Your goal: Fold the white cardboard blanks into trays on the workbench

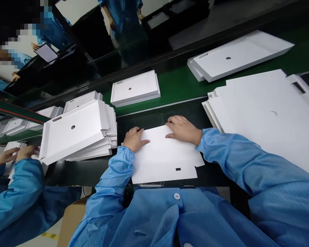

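Observation:
A flat white cardboard blank (164, 154) with a small dark rectangular hole lies in front of me on the dark bench. At its far left corner, my left hand (134, 139) grips the edge, with the thumb on top and the fingers curled along the side. My right hand (184, 130) holds the blank's far right edge, fingers bent over it and thumb lying on the surface. The fingertips of both hands are partly hidden.
A pile of folded white trays (74, 127) stands to the left, and a stack of larger white blanks (257, 113) to the right. More trays (135, 87) rest on the green conveyor belt (172, 84) beyond. A co-worker's hands (27, 152) handle white cardboard at far left.

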Tool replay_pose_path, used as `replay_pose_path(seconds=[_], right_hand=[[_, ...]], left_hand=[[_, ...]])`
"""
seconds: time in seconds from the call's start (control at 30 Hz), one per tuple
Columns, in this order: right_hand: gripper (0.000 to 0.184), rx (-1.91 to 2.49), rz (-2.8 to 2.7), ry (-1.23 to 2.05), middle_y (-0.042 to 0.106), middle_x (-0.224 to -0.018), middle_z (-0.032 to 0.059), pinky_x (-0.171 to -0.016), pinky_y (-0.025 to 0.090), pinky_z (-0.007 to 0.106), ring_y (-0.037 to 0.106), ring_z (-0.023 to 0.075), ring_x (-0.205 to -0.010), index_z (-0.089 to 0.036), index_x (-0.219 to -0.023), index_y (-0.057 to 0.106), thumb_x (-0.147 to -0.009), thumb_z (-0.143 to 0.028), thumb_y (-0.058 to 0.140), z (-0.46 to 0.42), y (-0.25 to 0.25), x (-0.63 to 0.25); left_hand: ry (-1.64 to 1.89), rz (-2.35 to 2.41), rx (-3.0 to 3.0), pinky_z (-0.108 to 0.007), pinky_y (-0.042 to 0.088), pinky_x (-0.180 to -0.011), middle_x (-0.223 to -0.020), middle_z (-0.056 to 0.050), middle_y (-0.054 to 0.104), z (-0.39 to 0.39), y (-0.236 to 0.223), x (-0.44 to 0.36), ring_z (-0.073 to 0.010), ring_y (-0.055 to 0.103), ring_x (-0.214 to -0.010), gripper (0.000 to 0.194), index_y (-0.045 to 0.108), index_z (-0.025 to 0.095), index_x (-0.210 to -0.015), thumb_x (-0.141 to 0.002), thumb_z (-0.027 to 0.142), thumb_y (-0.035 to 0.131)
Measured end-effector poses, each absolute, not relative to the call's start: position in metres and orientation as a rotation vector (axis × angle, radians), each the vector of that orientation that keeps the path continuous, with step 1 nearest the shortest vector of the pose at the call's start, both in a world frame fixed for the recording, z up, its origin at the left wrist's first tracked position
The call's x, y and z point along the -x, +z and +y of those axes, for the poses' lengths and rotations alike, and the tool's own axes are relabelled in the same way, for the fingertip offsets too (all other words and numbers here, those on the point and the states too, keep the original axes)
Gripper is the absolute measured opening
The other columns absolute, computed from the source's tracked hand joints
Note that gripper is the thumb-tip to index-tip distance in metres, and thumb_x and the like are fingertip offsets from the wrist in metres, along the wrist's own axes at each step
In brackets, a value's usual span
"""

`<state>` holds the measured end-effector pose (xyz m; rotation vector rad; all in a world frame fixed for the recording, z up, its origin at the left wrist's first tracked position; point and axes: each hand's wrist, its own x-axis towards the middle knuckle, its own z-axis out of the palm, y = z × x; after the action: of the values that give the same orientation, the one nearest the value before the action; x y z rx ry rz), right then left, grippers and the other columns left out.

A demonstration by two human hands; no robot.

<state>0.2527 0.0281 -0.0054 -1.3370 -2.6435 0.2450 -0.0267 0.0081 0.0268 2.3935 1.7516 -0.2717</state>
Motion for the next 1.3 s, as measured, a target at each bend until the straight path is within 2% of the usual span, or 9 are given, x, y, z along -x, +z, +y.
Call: replay_pose_path(seconds=[0.27, 0.47, 0.57, 0.7, 0.87, 0.97, 1.1, 1.2, 1.3], right_hand=[[0.043, 1.284, -2.681, 0.161, 0.062, -0.118, 0.0158, -0.095, 0.037, 0.041, 0.052, 0.0321, -0.110, -0.013, -0.114, 0.068, -0.090, -0.048, 0.066, 0.023, 0.000, -0.256], [0.057, 1.211, -2.695, 0.233, 0.060, -0.125, 0.0163, -0.097, 0.035, 0.041, 0.050, 0.0327, -0.116, -0.013, -0.133, 0.059, -0.090, -0.051, 0.065, 0.019, 0.002, -0.255], [0.041, 1.189, -2.717, 0.219, 0.063, -0.119, 0.0138, -0.095, 0.034, 0.039, 0.052, 0.0306, -0.114, -0.014, -0.120, 0.066, -0.091, -0.043, 0.067, 0.018, 0.004, -0.255], [0.014, 1.177, -2.785, 0.143, 0.067, -0.101, 0.0111, -0.084, 0.034, 0.037, 0.056, 0.0265, -0.101, -0.016, -0.095, 0.069, -0.093, -0.028, 0.062, 0.013, 0.013, -0.252], [0.018, 1.106, -2.983, 0.128, 0.069, -0.087, 0.0114, -0.074, 0.032, 0.035, 0.060, 0.0236, -0.088, -0.014, -0.089, 0.070, -0.093, -0.012, 0.053, -0.002, 0.029, -0.244], [0.018, 1.087, -3.113, 0.194, 0.069, -0.088, 0.0129, -0.070, 0.033, 0.035, 0.063, 0.0239, -0.083, -0.014, -0.084, 0.073, -0.091, -0.018, 0.057, -0.016, 0.035, -0.238], [0.032, 1.067, -3.150, 0.263, 0.069, -0.088, 0.0144, -0.070, 0.036, 0.036, 0.064, 0.0258, -0.082, -0.014, -0.079, 0.075, -0.093, -0.039, 0.060, -0.024, 0.031, -0.233], [0.032, 1.043, -3.080, 0.268, 0.069, -0.092, 0.0138, -0.075, 0.039, 0.036, 0.064, 0.0262, -0.086, -0.013, -0.090, 0.074, -0.097, -0.040, 0.056, -0.019, 0.023, -0.234], [0.031, 0.994, -2.995, 0.318, 0.068, -0.102, 0.0123, -0.081, 0.041, 0.037, 0.063, 0.0260, -0.093, -0.014, -0.108, 0.070, -0.097, -0.040, 0.058, -0.013, 0.016, -0.235]], left_hand=[[-0.192, 1.705, -2.411, -0.046, 0.041, -0.103, -0.130, -0.011, 0.058, 0.005, 0.031, 0.029, -0.0315, 0.054, -0.120, 0.060, 0.062, 0.022, -0.132, -0.082, 0.053, 0.074], [-0.055, 1.708, -2.386, -0.042, 0.044, -0.097, -0.118, -0.009, 0.066, 0.003, 0.031, 0.025, -0.0288, 0.060, -0.114, 0.046, 0.064, 0.019, -0.117, -0.080, 0.042, 0.080], [-0.083, 1.651, -2.365, -0.038, 0.046, -0.092, -0.112, -0.008, 0.069, 0.000, 0.036, 0.026, -0.0261, 0.064, -0.106, 0.034, 0.062, 0.020, -0.116, -0.086, 0.031, 0.073], [-0.113, 1.529, -2.455, -0.040, 0.044, -0.093, -0.114, -0.007, 0.070, -0.007, 0.041, 0.029, -0.0247, 0.064, -0.108, 0.033, 0.063, 0.022, -0.122, -0.089, 0.018, 0.064], [-0.288, 1.463, -2.655, -0.042, 0.043, -0.084, -0.098, -0.010, 0.067, -0.027, 0.038, 0.025, -0.0255, 0.061, -0.097, 0.024, 0.071, 0.020, -0.099, -0.094, 0.013, 0.049], [-0.407, 1.370, -2.664, -0.040, 0.046, -0.079, -0.098, -0.011, 0.063, -0.042, 0.036, 0.021, -0.0259, 0.059, -0.095, 0.016, 0.071, 0.018, -0.096, -0.094, 0.026, 0.056], [-0.448, 1.349, -2.616, -0.040, 0.048, -0.076, -0.103, -0.012, 0.062, -0.053, 0.037, 0.016, -0.0276, 0.059, -0.096, 0.048, 0.067, 0.015, -0.109, -0.090, 0.058, 0.061], [-0.487, 1.389, -2.608, -0.039, 0.048, -0.075, -0.103, -0.013, 0.062, -0.051, 0.036, 0.009, -0.0279, 0.060, -0.095, 0.046, 0.067, 0.016, -0.108, -0.093, 0.058, 0.056], [-0.429, 1.393, -2.622, -0.041, 0.048, -0.079, -0.106, -0.012, 0.062, -0.044, 0.032, 0.005, -0.0277, 0.061, -0.096, 0.046, 0.062, 0.020, -0.124, -0.094, 0.054, 0.056]])
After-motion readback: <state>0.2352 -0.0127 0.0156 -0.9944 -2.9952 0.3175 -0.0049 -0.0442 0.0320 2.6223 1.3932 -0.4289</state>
